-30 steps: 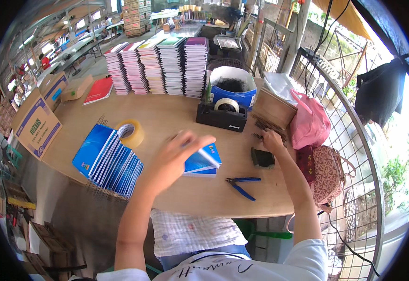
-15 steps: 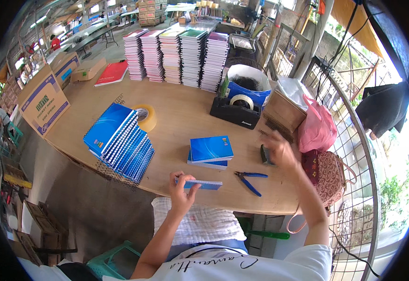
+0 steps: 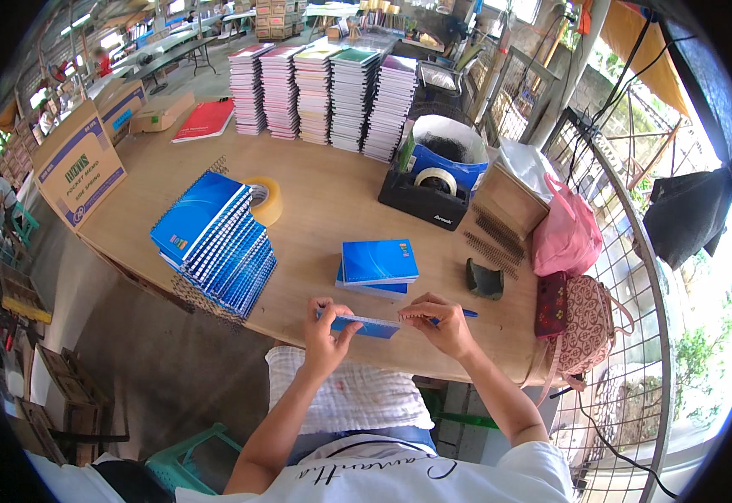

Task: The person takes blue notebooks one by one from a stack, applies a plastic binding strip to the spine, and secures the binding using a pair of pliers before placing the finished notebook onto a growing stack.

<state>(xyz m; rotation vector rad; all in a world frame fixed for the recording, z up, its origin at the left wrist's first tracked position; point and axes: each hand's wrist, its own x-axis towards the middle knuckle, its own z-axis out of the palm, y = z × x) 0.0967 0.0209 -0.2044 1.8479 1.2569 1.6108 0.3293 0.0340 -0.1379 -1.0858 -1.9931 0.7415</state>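
Nearest the person, a small blue notebook (image 3: 366, 325) is held flat just above the near edge of the wooden table (image 3: 324, 226). It is thin, with a blue cover and a pale strip along its near long edge. The left hand (image 3: 325, 335) pinches its left end, thumb and fingers closed on it. The right hand (image 3: 441, 325) has its fingers curled narrow at the notebook's right end, beside the blue-handled pliers (image 3: 458, 314) it covers; whether it grips them I cannot tell.

Just beyond lies a short stack of blue notebooks (image 3: 378, 267). To the left, a slanting row of blue spiral notebooks (image 3: 215, 239) leans beside a roll of tape (image 3: 263, 199). Farther right, a black desk tape dispenser (image 3: 423, 197) carries a roll, and behind it a blue tub (image 3: 450, 151) holds something dark. Farthest, tall stacks of notebooks (image 3: 324, 92) line the table's back edge.
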